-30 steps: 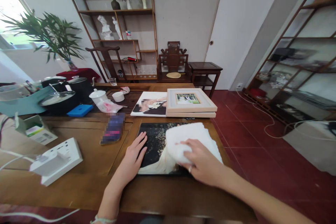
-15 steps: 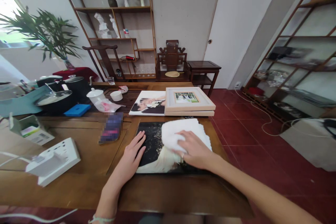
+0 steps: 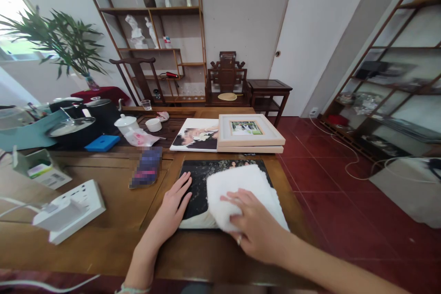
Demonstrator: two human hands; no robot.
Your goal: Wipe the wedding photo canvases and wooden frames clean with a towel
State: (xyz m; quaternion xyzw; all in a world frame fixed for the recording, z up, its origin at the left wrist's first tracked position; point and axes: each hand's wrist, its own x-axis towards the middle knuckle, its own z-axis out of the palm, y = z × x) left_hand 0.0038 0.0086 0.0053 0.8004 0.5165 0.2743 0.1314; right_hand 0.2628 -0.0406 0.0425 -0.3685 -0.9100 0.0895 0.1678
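A dark photo panel (image 3: 196, 193) lies flat near the table's front edge, a pale dress showing in its picture. My left hand (image 3: 175, 202) rests on the panel's left edge with its fingers spread. My right hand (image 3: 255, 220) presses a white cloth (image 3: 241, 179) down on the panel, fingers bent over the fabric. The cloth hides most of the panel's right half. Just behind lie a white-edged photo print (image 3: 196, 135) and a stack of light wooden picture frames (image 3: 253, 135).
Left on the wooden table (image 3: 117, 211) are a white power strip (image 3: 77, 211), an opened box (image 3: 41, 170), a blue box (image 3: 102, 143), a lidded black pan (image 3: 72, 131) and a white lidded cup (image 3: 126, 123). Red floor tiles (image 3: 330, 211) lie right of the table.
My right hand has drawn the cloth toward me over the panel, baring the upper edge and covering more of the lower part. My left hand has stayed in place.
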